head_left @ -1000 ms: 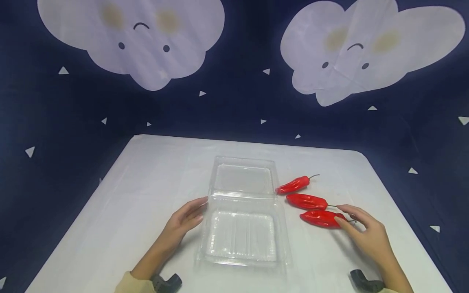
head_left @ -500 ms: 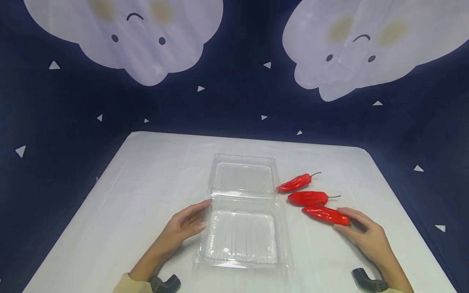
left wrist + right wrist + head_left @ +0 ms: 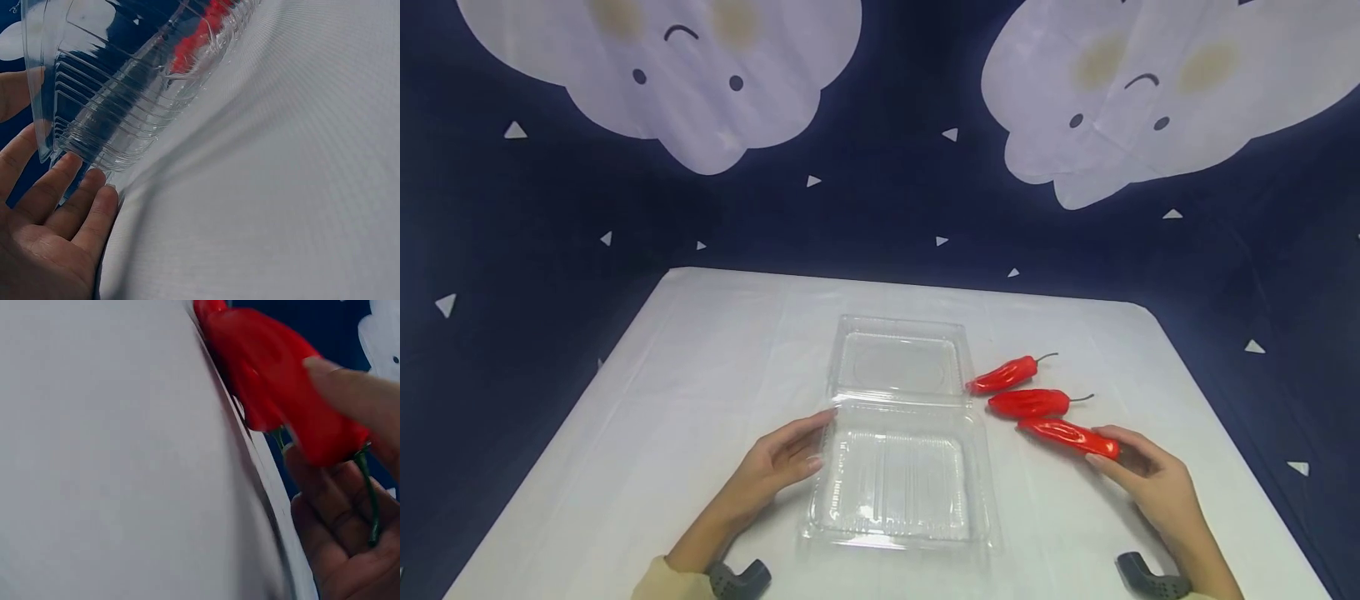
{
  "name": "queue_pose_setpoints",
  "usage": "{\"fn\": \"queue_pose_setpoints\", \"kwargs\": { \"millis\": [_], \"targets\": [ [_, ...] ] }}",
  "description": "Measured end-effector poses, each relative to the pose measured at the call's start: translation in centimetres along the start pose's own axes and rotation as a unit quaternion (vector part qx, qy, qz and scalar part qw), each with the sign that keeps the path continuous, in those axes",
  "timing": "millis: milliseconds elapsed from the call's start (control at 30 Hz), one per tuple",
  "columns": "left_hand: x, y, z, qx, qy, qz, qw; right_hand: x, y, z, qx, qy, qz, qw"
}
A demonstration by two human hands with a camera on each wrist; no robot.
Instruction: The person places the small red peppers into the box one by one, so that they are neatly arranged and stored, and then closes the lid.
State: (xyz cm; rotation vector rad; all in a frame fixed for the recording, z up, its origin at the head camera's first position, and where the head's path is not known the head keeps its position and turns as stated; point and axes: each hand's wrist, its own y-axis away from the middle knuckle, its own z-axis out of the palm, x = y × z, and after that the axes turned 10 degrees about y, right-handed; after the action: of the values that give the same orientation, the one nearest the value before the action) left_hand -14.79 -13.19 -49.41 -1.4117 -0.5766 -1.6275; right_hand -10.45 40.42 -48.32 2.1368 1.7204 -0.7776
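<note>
Chili nearest the person (image 3: 1066, 436), glossy red, is pinched near its stem end between the thumb and fingers of the right hand (image 3: 1157, 483), right of the opened clear plastic clamshell (image 3: 895, 475). Left hand (image 3: 773, 460), fingers extended, touches the clamshell's left edge. Middle chili (image 3: 1030, 404) and far chili (image 3: 1003, 376) lie on the white tabletop (image 3: 730, 358), stems pointing right.

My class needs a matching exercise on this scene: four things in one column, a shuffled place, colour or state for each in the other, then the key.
1. right hand
2. left hand
3. backdrop
4. plastic container

A. mostly dark blue
B. transparent, lying open
C. pinching a red pepper
D. at the plastic container's side

Pairs: 1-C, 2-D, 3-A, 4-B
</note>
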Motion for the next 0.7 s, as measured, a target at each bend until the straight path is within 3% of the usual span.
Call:
{"fn": "queue_pose_setpoints", "kwargs": {
  "millis": [233, 467, 700],
  "targets": [
    [0.0, 0.1, 0.0, 0.001, 0.002, -0.007, 1.0000, -2.1, 0.6, -0.1, -0.008, -0.053, -0.019, 0.9984],
    [-0.1, 0.1, -0.1, -0.001, -0.002, -0.003, 1.0000, -5.6, 0.8, -0.5, 0.005, -0.067, -0.076, 0.9949],
    [0.1, -0.1, 0.0, -0.006, -0.005, 0.001, 1.0000, -9.4, 0.9, 0.8, -0.016, -0.113, -0.082, 0.9900]
  ]
}}
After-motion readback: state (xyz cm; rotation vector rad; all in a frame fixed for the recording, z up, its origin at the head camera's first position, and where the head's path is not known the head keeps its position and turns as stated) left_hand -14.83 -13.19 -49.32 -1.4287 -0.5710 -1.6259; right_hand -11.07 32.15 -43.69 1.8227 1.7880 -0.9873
